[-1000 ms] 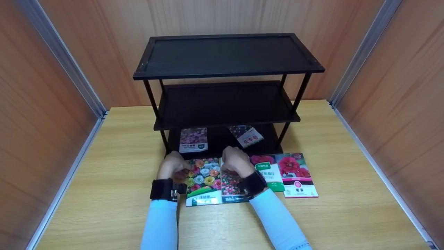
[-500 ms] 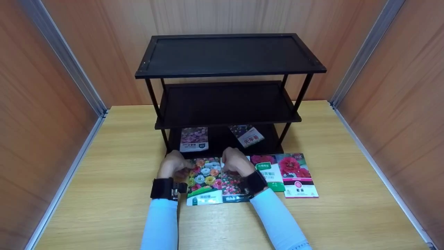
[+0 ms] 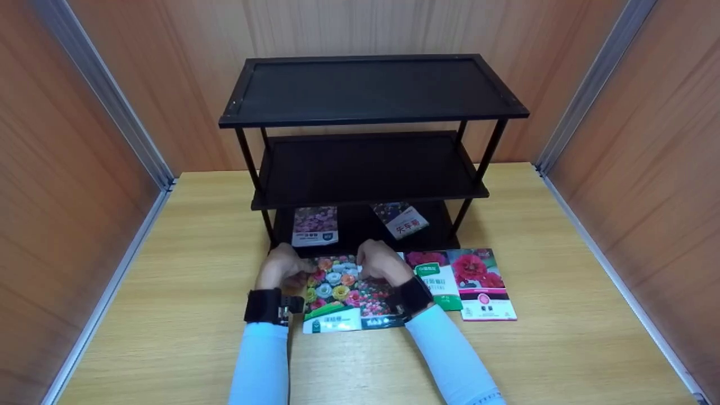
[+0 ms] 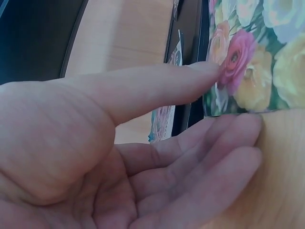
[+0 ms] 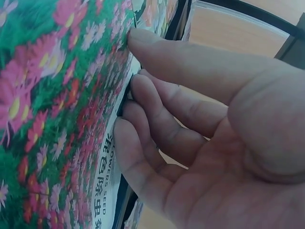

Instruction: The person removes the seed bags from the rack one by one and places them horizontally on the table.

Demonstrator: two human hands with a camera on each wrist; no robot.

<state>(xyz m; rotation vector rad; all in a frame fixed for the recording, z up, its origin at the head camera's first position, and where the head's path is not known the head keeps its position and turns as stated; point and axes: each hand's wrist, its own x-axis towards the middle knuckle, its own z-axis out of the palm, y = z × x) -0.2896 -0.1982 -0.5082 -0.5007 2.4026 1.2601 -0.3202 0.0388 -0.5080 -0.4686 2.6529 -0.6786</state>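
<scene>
In the head view, my left hand (image 3: 284,267) is at the left edge of a seed packet with multicoloured blooms (image 3: 336,289). Its thumb lies on the printed face (image 4: 281,62) and the fingers meet the edge, as the left wrist view shows. My right hand (image 3: 385,263) pinches the top edge of the neighbouring seed packet with small pink flowers (image 5: 52,119), thumb on the front and fingers curled behind. The two packets lie side by side, touching or slightly overlapping. Part of the pink-flower packet is hidden beneath my right hand and wrist.
A black three-tier rack (image 3: 371,169) stands behind the packets. Two more packets, one upright (image 3: 315,226) and one tilted (image 3: 400,220), lie on its bottom shelf. To the right are a green-and-white packet (image 3: 441,287) and a red-flower packet (image 3: 485,284). Wooden walls (image 3: 84,225) enclose the table.
My right hand has shifted slightly left, and the upper part of the pink-flower packet has moved left with it against the multicoloured one. My left hand stays almost still.
</scene>
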